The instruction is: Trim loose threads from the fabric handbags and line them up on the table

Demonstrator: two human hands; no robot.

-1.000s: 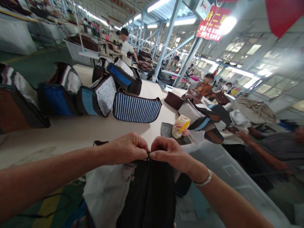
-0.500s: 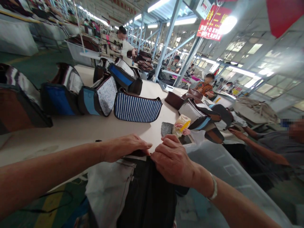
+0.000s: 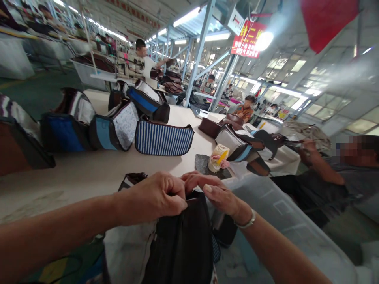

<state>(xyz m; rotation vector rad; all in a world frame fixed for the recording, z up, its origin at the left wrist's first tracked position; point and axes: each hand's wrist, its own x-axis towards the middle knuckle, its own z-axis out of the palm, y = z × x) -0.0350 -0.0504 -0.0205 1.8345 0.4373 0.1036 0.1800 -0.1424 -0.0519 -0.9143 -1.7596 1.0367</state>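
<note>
A black fabric bag (image 3: 177,240) with a pale panel (image 3: 127,252) at its side hangs in front of me, at the table's near edge. My left hand (image 3: 154,195) grips the bag's top edge from the left. My right hand (image 3: 211,193) pinches the same edge from the right, its fingertips close to my left hand. A thin bracelet (image 3: 245,221) circles my right wrist. A dark strap or handle (image 3: 133,179) rises behind my left hand. The bag's lower part runs out of view.
A long pale worktable (image 3: 89,177) holds a row of bags, including a blue-and-white striped one (image 3: 164,138). A roll of tape (image 3: 218,157) sits on a dark pad. A clear plastic bin (image 3: 278,221) lies to my right, beside a seated co-worker (image 3: 325,185).
Both hands have moved from lying flat on the bag to pinching its top edge. The bag sits slightly higher, and the view has tilted and shifted a little.
</note>
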